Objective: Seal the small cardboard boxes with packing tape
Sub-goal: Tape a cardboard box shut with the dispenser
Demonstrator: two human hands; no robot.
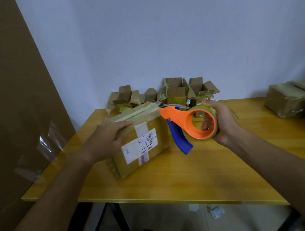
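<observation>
Box: our left hand (110, 137) presses flat-fingered on the light, stiff cardboard box (138, 138); we'd steady its top.
Tape: our right hand (219, 121) grips the tape dispenser (190, 124).

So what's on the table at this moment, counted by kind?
Box held by left hand, taped box: 1
Open boxes along the table's back edge: about 4, overlapping
Wrapped boxes at right: at least 2
Tape dispenser in right hand: 1
Total: about 8
</observation>
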